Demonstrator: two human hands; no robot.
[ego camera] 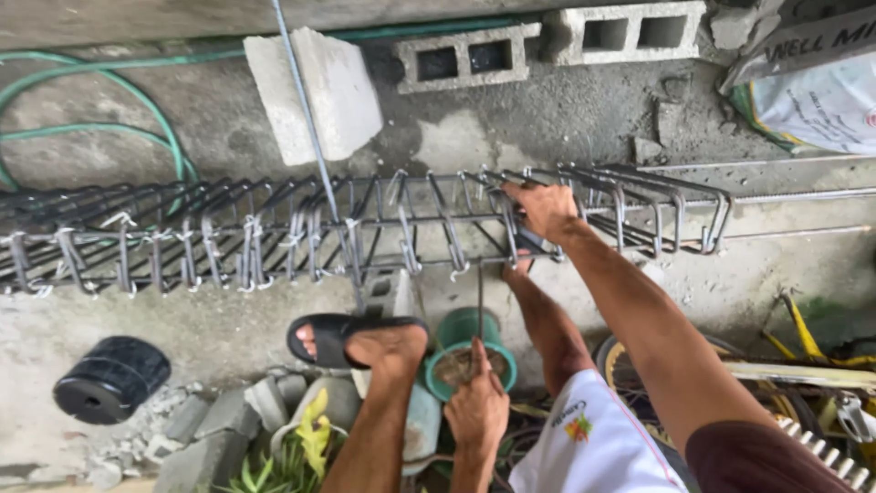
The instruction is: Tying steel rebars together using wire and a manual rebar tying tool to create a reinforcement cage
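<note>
A long rebar cage (274, 233) of dark stirrups tied with wire lies across the concrete ground. My right hand (545, 208) grips a stirrup on the cage's top right part. My left hand (476, 406) is lower down, closed on a thin metal rod tool (480, 306) that points up to the cage's lower bar. A green spool of wire (465, 351) sits just above that hand. My foot in a black sandal (351, 338) rests beneath the cage. My other leg (547, 319), in white shorts, reaches up to the cage.
Hollow concrete blocks (465, 59) and a broken slab (315, 91) lie behind the cage. A green hose (91, 110) curls at far left. A black roll (109, 379), rubble and a plant (292, 443) sit lower left. A sack (812, 100) and yellow-framed wheel (803, 365) are at right.
</note>
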